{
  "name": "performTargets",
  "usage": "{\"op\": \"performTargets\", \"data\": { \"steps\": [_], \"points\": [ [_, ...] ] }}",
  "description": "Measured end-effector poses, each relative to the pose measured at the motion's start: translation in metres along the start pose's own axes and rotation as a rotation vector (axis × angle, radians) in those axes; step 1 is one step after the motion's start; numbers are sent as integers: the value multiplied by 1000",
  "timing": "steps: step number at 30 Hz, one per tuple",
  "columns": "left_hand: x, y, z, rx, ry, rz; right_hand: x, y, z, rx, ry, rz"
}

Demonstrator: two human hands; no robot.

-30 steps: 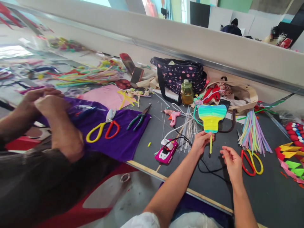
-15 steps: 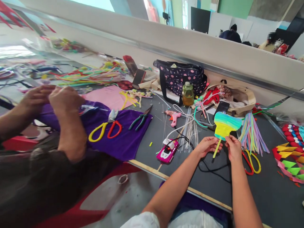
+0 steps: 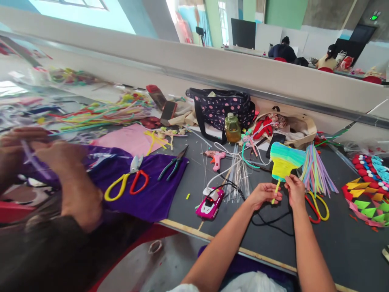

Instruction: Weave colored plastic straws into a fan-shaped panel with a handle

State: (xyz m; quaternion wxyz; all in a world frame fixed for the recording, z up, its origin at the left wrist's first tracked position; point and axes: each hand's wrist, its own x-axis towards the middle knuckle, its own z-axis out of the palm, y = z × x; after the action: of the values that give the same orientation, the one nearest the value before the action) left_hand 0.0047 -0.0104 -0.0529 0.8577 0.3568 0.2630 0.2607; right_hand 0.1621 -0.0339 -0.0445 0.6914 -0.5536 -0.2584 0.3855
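Observation:
A blue and yellow fuzzy piece [image 3: 285, 159] with a thin yellow stem [image 3: 276, 190] is held up over the dark table. My left hand [image 3: 265, 194] has its fingers closed on the stem. The thumb and fingers of my right hand [image 3: 294, 188] pinch the lower right edge of the piece. Just right of it lies a bundle of pastel pipe cleaners [image 3: 317, 172]. Red and yellow scissors [image 3: 317, 206] are beside my right hand, partly hidden by it. A black phone [image 3: 276, 144] lies behind the piece.
At left, another person's hands [image 3: 51, 150] work over purple cloth [image 3: 152, 190] bearing scissors [image 3: 129, 180] and pliers [image 3: 174, 163]. A pink glue gun [image 3: 215, 158], magenta car-shaped device [image 3: 210, 203], clear sticks [image 3: 238, 178], bottle [image 3: 232, 127] and bags [image 3: 225, 107] stand or lie mid-table.
The view has shifted, so the table items sit further left. My left hand has slid lower on the stem, slightly away from the piece. The other person's hands moved left and apart.

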Motion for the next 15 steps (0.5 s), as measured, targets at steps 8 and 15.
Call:
{"op": "performTargets", "data": {
  "steps": [8, 15],
  "points": [
    [-4, 8, -1, -42, 0, -24, 1, 5, -1, -31, -11, 20],
    [2, 8, 3, -71, 170, -20, -10, -6, -6, -177, 43, 19]
  ]
}}
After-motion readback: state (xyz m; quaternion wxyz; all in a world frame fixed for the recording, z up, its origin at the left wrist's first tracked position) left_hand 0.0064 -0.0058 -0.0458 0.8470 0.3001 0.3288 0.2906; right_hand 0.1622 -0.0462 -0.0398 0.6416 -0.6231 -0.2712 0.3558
